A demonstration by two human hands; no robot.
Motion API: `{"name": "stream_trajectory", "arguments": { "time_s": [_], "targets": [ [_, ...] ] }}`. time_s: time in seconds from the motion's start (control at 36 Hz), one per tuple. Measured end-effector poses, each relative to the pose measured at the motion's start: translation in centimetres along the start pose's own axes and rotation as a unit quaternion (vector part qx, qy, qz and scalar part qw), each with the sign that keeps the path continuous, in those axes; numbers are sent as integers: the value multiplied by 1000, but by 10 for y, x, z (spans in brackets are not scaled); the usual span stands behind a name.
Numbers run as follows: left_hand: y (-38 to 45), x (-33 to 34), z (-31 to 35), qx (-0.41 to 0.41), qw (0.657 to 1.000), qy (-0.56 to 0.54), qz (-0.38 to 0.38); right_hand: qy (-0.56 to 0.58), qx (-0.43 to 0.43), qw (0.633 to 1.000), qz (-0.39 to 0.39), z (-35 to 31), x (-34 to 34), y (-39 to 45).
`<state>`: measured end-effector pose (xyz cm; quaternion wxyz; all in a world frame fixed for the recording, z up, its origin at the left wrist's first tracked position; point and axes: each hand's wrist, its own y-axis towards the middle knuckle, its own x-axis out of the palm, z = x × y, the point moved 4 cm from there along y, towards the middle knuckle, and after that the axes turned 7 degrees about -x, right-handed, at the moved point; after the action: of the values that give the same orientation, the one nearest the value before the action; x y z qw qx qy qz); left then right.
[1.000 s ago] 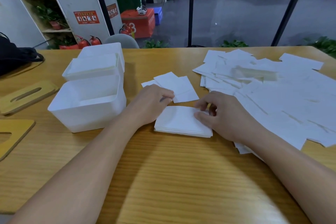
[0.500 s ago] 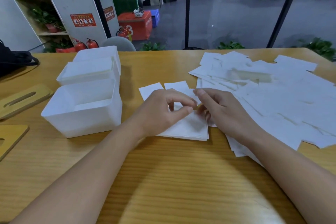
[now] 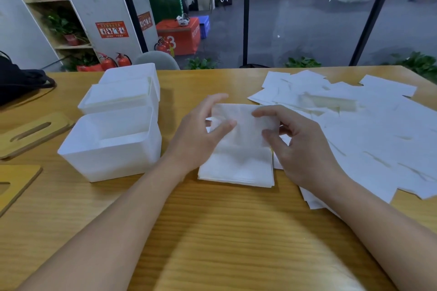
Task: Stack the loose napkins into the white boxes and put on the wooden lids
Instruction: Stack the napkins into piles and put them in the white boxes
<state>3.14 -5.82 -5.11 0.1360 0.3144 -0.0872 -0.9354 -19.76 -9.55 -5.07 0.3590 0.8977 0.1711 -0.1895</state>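
- Both hands lift a single napkin [image 3: 246, 125] above the squared napkin stack [image 3: 236, 168] on the tabletop [image 3: 212, 231]; half a second earlier they lay pressed low on it.
- Left hand [image 3: 201, 134] and right hand [image 3: 298, 149] each pinch a side edge, grip closed on paper.
- The nearest white box [image 3: 111, 149] waits just left, likely the stack's destination once this sheet is added.

Napkin [image 3: 243, 125] I'm holding is motion-blurred; can't tell if it's one sheet or more. It covers the far part of the stack [image 3: 236, 170] & most of my left hand's [image 3: 201, 134] fingertips. Lids [image 3: 30, 133] at 9 o'clock run off the left edge. Loose pile [image 3: 369, 134] at 3 o'clock is cut by the right edge, smeared mid-pile. Far box [image 3: 132, 73] is mostly behind the middle one; contents unclear.
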Motion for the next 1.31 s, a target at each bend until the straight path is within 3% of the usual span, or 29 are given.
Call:
{"name": "stream_trajectory", "arguments": {
  "time_s": [0.17,0.36,0.56,0.69,0.97,1.08,1.22,1.31],
  "targets": [
    [0,-7,6,36,998,-50,26,15,6,1000,19,3,-5,3],
    [3,-16,5,3,999,-9,-51,44,68,996,42,10,-10,6],
    [2,-21,1,-53,994,36,-84,44,125,990,-41,8,-3,1],
    [-3,-24,1,-74,985,68,-138,-20,144,981,-128,12,3,-4],
    [-2,-17,-11,-80,967,149,-188,-74,150,973,-160,19,6,-6],
    [1,-18,-18,-82,962,191,-177,-92,141,973,-161,20,7,-5],
    [6,-21,-15,-46,978,182,-87,-128,109,978,-124,23,4,-4],
    [7,-15,-12,-13,980,192,-50,-146,70,976,-143,22,9,-1]
  ]
}}
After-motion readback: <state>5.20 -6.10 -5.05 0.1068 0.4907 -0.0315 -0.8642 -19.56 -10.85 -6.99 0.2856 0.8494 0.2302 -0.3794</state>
